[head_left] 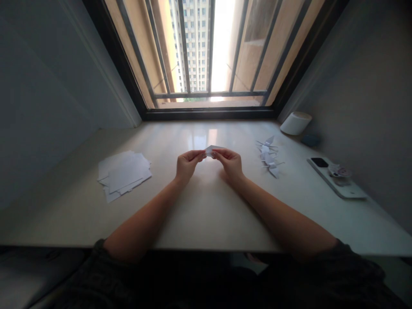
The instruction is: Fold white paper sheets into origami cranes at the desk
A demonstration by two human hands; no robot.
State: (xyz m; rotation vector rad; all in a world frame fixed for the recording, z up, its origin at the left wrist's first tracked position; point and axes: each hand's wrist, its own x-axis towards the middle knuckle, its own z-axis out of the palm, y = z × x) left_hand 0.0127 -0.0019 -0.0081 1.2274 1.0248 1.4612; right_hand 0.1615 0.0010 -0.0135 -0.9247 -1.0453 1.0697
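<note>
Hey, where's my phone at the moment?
In the head view, the phone lies on the right side of the table, near the wall, right of the paper cranes and the right hand.

Two bare hands: one left hand (186,164), one right hand (232,162). One small folded paper (210,150). One pile of white sheets (126,175), overlapping too much to count. At least two paper cranes (266,150). One phone (343,189). One window (210,114).

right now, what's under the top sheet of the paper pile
Edges of other white sheets stick out from under the top sheet; their covered parts cannot be seen.
</note>
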